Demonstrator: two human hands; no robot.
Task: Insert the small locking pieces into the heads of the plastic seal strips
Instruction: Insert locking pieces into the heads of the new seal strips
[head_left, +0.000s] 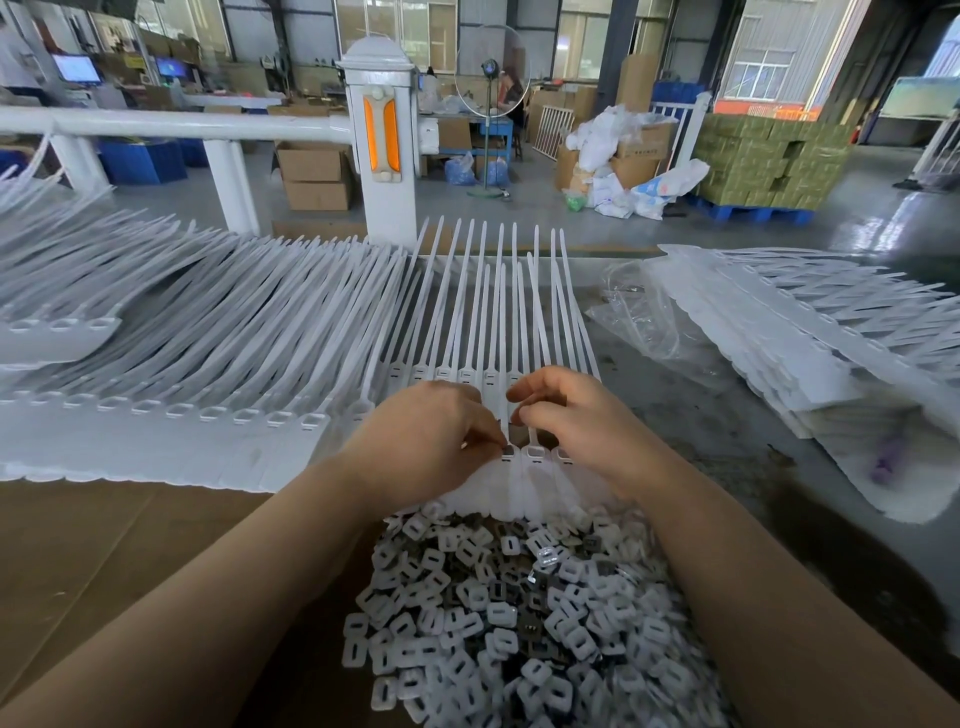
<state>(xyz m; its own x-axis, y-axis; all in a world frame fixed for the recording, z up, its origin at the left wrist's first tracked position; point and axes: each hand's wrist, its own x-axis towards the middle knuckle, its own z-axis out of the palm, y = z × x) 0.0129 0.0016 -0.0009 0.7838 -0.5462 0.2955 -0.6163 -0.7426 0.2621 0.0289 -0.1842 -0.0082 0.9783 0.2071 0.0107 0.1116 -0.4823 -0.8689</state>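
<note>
White plastic seal strips (470, 312) lie side by side on the table, tails pointing away from me, heads near my hands. My left hand (431, 441) pinches a small locking piece down onto the head of one strip (508, 453). My right hand (576, 415) rests just to the right, fingers curled over the neighbouring strip heads (535, 454); I cannot see whether it holds a piece. A heap of small white and grey locking pieces (509, 613) lies between my forearms, close to me.
More connected strips (171, 332) fan out to the left on a cardboard sheet (104, 545). A stack of white strips (810, 332) and a clear plastic bag (644, 317) lie to the right. A white railing post (382, 140) stands behind the table.
</note>
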